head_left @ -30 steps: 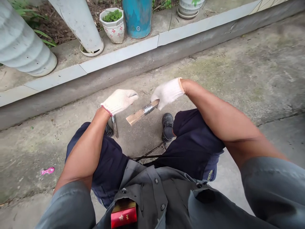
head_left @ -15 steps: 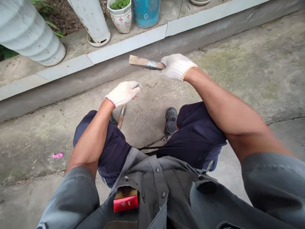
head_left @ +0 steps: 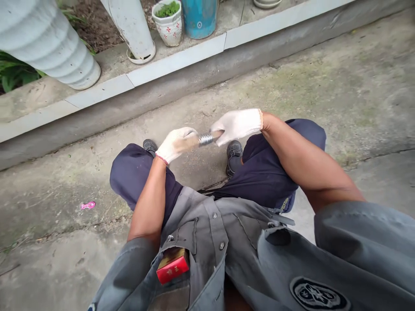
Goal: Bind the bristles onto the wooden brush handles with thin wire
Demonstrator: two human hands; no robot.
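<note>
Concrete floor (head_left: 337, 103) spreads across the frame, bounded by a tiled ledge (head_left: 175, 65) running along the top. A grey shirt (head_left: 292, 259) fills the lower part, above it the dark trousers (head_left: 275, 168) of the crouching person. On the ledge stand a ribbed white container (head_left: 55, 43) at upper left, then a blue pot (head_left: 199, 19) and a smaller white flowerpot (head_left: 168, 28) at top centre. The gloved right hand (head_left: 238, 126), at centre, pinches one end of a wooden piece (head_left: 190, 143); its blurred other end overlaps the gloved left hand (head_left: 167, 144), whose grip I cannot tell. A red box (head_left: 173, 267) sits in the shirt pocket at lower centre, a pink object (head_left: 87, 205) lies at left, and silvery wire (head_left: 205, 139) binds the wood.
</note>
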